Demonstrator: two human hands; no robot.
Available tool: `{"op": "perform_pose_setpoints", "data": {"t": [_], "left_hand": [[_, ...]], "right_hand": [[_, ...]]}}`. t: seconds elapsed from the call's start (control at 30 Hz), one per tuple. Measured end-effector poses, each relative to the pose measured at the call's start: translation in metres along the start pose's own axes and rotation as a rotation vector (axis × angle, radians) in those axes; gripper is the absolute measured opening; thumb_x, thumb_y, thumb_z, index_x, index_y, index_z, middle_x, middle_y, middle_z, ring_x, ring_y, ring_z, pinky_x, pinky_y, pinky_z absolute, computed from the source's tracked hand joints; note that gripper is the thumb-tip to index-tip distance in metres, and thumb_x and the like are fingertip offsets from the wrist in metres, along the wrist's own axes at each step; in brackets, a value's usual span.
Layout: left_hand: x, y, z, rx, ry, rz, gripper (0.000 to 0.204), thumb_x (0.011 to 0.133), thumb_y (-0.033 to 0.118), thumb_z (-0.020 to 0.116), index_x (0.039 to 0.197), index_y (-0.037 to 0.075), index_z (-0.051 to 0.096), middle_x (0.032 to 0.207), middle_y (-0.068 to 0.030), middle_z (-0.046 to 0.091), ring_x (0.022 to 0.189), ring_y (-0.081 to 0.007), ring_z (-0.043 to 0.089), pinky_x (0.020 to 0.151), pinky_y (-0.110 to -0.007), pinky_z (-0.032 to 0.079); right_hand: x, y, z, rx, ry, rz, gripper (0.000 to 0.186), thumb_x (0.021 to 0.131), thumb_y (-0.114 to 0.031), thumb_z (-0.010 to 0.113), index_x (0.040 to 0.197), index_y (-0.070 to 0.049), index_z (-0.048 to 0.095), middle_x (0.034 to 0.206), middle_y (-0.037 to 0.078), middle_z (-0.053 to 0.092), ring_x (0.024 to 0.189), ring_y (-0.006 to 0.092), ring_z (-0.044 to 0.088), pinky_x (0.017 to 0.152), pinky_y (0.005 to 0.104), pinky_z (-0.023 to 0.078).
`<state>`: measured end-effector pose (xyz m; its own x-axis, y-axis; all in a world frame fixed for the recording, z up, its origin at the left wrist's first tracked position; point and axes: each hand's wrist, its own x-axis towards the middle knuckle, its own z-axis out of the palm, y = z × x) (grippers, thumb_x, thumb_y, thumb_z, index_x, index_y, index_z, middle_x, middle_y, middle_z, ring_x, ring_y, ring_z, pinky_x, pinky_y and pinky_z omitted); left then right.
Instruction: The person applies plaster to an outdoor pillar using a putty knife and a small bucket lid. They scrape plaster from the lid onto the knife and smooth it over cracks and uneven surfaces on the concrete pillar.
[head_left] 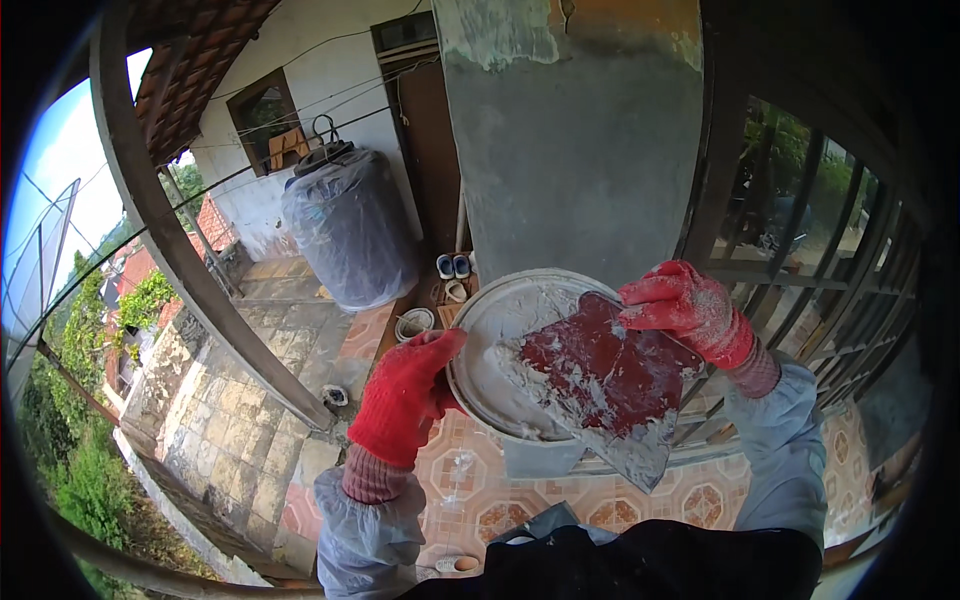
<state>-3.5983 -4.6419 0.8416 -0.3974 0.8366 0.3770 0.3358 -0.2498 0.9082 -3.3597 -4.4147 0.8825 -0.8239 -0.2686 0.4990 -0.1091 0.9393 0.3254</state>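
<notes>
My left hand [405, 390], in a red knit glove, grips the left edge of a round white lid [478, 320] smeared with pale paste. My right hand [680, 312], also gloved and dusted with paste, holds a flat dark-red scraper board [590, 360] at its top. The board lies tilted over the right part of the lid, its lower corner hanging past the lid's rim, with thick pale paste along its edges.
A grey plastered wall [570, 170] stands ahead. A plastic-wrapped tank [348, 230], shoes [453, 268] and a small container [413, 323] are behind. A slanting post [170, 230] and railed drop lie left, barred windows [790, 210] right. Patterned tiles [470, 470] lie below.
</notes>
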Motion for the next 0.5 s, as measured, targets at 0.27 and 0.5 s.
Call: {"op": "perform_pose_setpoints", "data": {"t": [0.27, 0.5], "left_hand": [[0.050, 0.062, -0.038, 0.013, -0.187, -0.020, 0.031, 0.089, 0.026, 0.049, 0.101, -0.001, 0.057, 0.075, -0.0067, 0.060, 0.057, -0.0127, 0.057, 0.050, -0.022, 0.045], [0.082, 0.130, -0.013, -0.475, -0.076, -0.289, 0.032, 0.088, 0.032, 0.049, 0.091, 0.002, 0.060, 0.066, -0.0008, 0.057, 0.051, -0.0087, 0.050, 0.047, -0.020, 0.036]], "right_hand": [[0.018, -0.010, -0.076, 0.071, 0.078, 0.088, 0.034, 0.068, -0.016, 0.057, 0.101, -0.013, 0.065, 0.112, 0.004, 0.060, 0.105, 0.0270, 0.055, 0.087, 0.0349, 0.044], [0.033, 0.006, -0.117, 0.780, 0.766, 0.421, 0.035, 0.076, -0.021, 0.062, 0.102, 0.002, 0.061, 0.106, 0.015, 0.061, 0.102, 0.0274, 0.058, 0.087, 0.0370, 0.047]]}}
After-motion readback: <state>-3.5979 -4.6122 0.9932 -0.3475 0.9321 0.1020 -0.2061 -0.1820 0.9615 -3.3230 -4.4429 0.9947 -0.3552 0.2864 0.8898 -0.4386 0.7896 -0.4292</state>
